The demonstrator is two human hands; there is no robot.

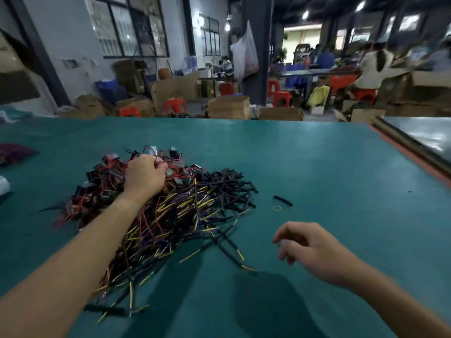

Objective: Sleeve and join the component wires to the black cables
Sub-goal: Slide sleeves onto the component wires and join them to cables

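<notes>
A big heap lies on the green table [317, 167]. At its far left are black box components with red wires [102, 184]. Black cables with yellow and purple ends [175, 215] fill the middle and near side. Short black sleeve tubes [229, 184] are piled at the right. My left hand [144, 174] reaches into the component pile and its curled fingers grip red wires there. My right hand [310, 247] hovers over bare table right of the cables, fingers loosely curled, holding nothing.
A loose black sleeve [283, 200] and a small rubber band [277, 208] lie right of the heap. A dark red bundle [12, 153] sits at the far left edge. A second metal-topped table [419, 135] adjoins at the right. Boxes, stools and seated people are beyond.
</notes>
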